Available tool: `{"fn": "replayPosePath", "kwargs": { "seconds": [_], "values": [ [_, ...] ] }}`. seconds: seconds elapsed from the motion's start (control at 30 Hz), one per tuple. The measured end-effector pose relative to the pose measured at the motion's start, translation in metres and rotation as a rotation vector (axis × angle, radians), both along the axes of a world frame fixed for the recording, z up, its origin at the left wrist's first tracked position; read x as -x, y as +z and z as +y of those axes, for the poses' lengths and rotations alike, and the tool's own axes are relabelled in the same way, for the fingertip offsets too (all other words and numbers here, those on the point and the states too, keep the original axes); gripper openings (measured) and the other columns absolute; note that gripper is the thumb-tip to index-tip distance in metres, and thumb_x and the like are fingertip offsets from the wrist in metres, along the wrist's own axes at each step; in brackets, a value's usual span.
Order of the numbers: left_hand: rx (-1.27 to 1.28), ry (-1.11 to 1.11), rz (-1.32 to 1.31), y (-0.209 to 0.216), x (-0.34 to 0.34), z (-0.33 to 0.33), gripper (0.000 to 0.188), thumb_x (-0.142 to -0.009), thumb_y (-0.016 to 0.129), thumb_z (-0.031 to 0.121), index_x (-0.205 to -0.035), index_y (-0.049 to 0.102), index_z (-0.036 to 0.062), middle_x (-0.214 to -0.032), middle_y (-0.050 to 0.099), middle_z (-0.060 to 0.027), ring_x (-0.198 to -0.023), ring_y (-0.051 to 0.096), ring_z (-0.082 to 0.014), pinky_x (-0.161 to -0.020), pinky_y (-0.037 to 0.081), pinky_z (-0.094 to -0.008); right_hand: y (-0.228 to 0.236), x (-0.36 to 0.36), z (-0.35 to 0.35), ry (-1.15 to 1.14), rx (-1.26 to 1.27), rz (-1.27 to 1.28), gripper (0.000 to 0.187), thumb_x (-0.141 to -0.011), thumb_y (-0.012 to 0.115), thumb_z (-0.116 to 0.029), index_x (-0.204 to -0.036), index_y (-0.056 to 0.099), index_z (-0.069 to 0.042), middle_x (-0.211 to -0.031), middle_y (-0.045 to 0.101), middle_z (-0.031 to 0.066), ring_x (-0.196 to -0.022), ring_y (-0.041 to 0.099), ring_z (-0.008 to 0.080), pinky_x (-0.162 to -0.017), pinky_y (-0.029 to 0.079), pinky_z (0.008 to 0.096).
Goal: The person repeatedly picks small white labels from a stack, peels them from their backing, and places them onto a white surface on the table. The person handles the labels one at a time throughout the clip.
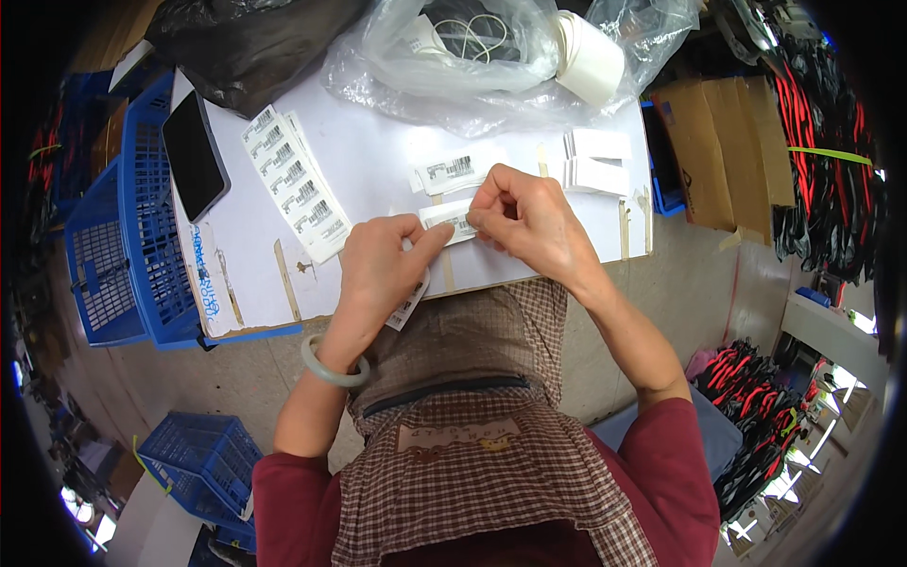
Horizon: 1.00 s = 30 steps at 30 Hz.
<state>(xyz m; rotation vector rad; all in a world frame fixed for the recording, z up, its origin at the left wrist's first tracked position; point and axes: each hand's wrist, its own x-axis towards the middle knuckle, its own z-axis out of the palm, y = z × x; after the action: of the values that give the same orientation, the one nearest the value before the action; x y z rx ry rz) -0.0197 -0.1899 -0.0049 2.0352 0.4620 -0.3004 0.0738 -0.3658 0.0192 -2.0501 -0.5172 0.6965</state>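
Near the table's front edge, both my hands are at a small white tag (pixel 444 215) with a printed barcode label. My left hand (pixel 383 265) is closed, its thumb pressing the tag's left end. A strip of barcode labels (pixel 410 304) hangs out below the left palm, over the table edge. My right hand (pixel 534 222) pinches at the tag's right part; whether it grips the tag or the label's edge is hidden by the fingertips. Just beyond lies a small stack of labelled tags (pixel 458 170). Sheets of barcode labels (pixel 298 189) lie to the left.
Blank white tags (pixel 597 161) are piled at the table's right. A clear plastic bag (pixel 472 85) with cord and a white roll (pixel 590 61) fills the back. A phone (pixel 196 156) lies at the left edge. Blue crates (pixel 151 217) and a cardboard box (pixel 723 156) flank the table.
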Motion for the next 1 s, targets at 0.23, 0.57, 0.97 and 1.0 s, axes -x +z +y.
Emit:
{"fn": "replayPosePath", "kwargs": {
  "seconds": [0.23,0.57,0.97,1.0],
  "values": [
    [-0.077,0.077,-0.101,0.004,-0.003,0.0,0.042,-0.085,0.07,0.037,-0.065,0.068,-0.0001,-0.049,0.056,-0.0123,-0.042,0.053,-0.0224,-0.047,0.042,-0.0348,0.009,0.003,0.001,-0.058,-0.059,-0.101,0.008,-0.085,0.069,-0.003,-0.083,0.062,0.001,-0.063,0.063,0.0042,-0.058,0.058,0.0088,-0.054,0.046,0.0236],
    [-0.49,-0.253,-0.036,0.011,-0.062,0.029,0.038,-0.078,0.075,0.032,-0.057,0.067,0.0018,-0.047,0.056,-0.0111,-0.044,0.053,-0.0219,-0.048,0.041,-0.0358,-0.013,-0.035,0.031,-0.03,0.259,-0.594,0.028,-0.07,0.079,-0.018,-0.076,0.059,0.001,-0.062,0.064,0.02,-0.06,0.067,0.0369,-0.055,0.052,0.0451],
    [0.692,0.004,-0.174,0.065,0.006,0.033,0.032,-0.091,0.065,0.0,-0.121,0.057,-0.0098,-0.093,0.072,-0.012,-0.083,0.067,-0.0103,-0.072,0.054,-0.0223,0.023,0.031,0.029,-0.073,-0.427,-0.181,0.013,-0.084,0.073,-0.008,-0.091,0.069,0.002,-0.079,0.07,0.0115,-0.068,0.07,0.0199,-0.059,0.054,0.03],
    [0.688,0.027,-0.185,0.059,0.013,0.03,0.028,-0.091,0.064,0.0,-0.117,0.059,-0.009,-0.092,0.072,-0.0124,-0.083,0.067,-0.0101,-0.071,0.054,-0.0221,0.023,0.034,0.025,-0.069,-0.408,-0.175,0.014,-0.085,0.074,-0.009,-0.093,0.069,0.001,-0.083,0.071,0.0115,-0.075,0.071,0.0166,-0.062,0.055,0.0282]
  ]
}}
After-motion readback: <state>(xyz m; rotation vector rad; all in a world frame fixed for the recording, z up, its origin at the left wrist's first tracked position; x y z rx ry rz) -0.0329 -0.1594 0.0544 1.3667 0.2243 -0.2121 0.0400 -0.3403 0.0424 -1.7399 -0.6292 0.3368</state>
